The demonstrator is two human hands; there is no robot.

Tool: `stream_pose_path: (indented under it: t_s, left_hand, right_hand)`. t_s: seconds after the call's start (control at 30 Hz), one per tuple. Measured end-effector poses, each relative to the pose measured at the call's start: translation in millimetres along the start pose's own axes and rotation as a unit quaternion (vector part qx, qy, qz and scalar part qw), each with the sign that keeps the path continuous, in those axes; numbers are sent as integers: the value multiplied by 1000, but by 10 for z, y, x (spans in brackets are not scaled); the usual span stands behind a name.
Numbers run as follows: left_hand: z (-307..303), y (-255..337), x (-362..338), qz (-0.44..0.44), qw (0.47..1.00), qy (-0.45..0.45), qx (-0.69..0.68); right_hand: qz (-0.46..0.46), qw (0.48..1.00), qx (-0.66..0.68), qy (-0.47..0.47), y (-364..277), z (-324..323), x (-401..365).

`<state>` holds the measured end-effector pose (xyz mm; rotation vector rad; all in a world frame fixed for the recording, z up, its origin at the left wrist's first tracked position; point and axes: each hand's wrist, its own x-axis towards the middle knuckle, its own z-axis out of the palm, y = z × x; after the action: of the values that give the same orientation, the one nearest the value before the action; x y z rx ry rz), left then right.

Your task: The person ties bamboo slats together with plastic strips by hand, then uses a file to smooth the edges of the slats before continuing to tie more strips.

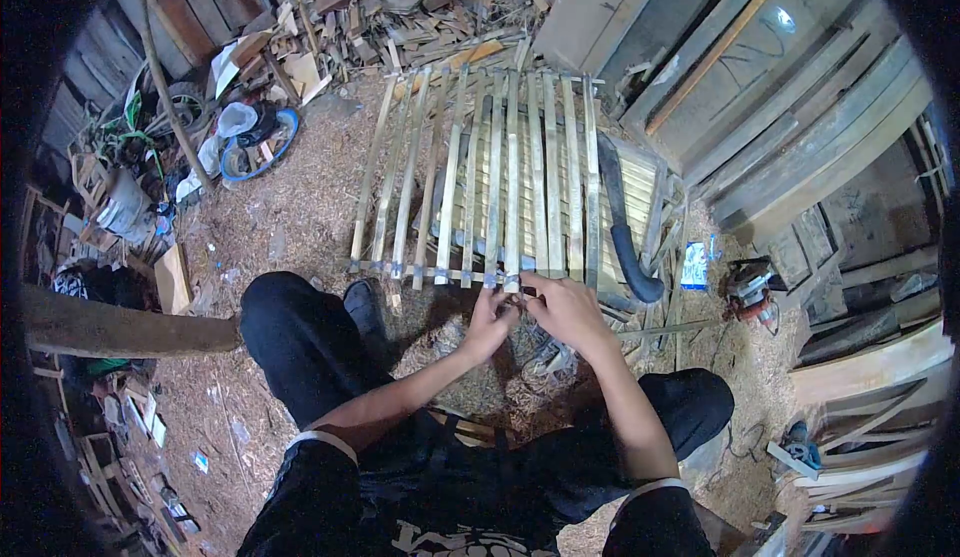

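A rack of pale bamboo-like slats (445,177) stretches away in front of my knees, crossed near its front end by a thin crossbar (425,271) with dark bindings at the joints. My left hand (490,325) is at the front end of a middle slat (512,207), its fingers bent and pinched together. Just to the right, my right hand (565,312) meets it there, index finger and thumb closed near the same joint. Whatever fine material lies between the fingertips is too small to make out.
Under the rack lies another slatted panel (635,192), with a dark curved tube (625,247) at its right. A power tool (752,287) sits on the shavings-covered floor to the right. Boards lean at right. A blue basin (262,152) and wood scraps (400,17) lie farther off.
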<state>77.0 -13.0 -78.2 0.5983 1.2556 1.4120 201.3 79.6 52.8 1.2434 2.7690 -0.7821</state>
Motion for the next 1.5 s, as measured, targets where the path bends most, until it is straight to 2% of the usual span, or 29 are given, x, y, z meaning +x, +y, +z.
stream_pose_path:
  t_s: [0.17,0.23,0.4,0.47,0.5,0.53,0.6,0.63,0.73,0.8,0.87,1.0,1.07,1.1,1.17,1.5]
  left_hand:
    - [13,28,49,-16,999,14,-26]
    - [-16,63,64,50,996,-7,76]
    - [-161,193,-99,93,983,-10,156]
    - [-196,414,-232,57,932,16,357]
    - [-227,491,-261,131,894,21,428]
    - [-238,569,-279,130,894,18,428]
    - [-256,683,-278,256,799,55,541]
    - [-286,670,-230,298,778,47,551]
    - [-244,724,-251,261,771,27,580]
    - [-182,733,-296,264,777,17,571]
    - [-141,702,-332,213,837,12,503]
    - [-147,676,-269,251,799,0,547]
    - [-137,658,-275,243,799,2,551]
    - [-113,661,-274,234,800,4,553]
    - [-141,705,-275,243,799,-3,551]
    - [-203,818,-253,240,784,-9,572]
  right_hand:
    - [-10,999,31,3,73,72,27]
    - [-2,1000,22,-1,59,33,26]
    - [12,999,16,33,64,-159,-4]
    - [2,997,29,70,148,-109,15]
    - [-15,993,8,115,157,-125,28]
    - [-33,986,-14,160,164,-146,41]
    - [-16,987,-18,157,180,-204,43]
    - [-13,988,-11,151,197,-226,42]
    - [-18,990,-20,137,221,-195,48]
    - [-61,993,-3,104,174,-164,19]
    - [-61,994,51,71,72,-160,-10]
    - [-96,990,1,99,66,-42,-4]
    - [-44,999,3,29,87,-25,19]
    - [-43,999,1,29,121,20,20]
    - [-88,991,-5,104,190,136,7]
    - [-86,993,16,77,157,107,24]
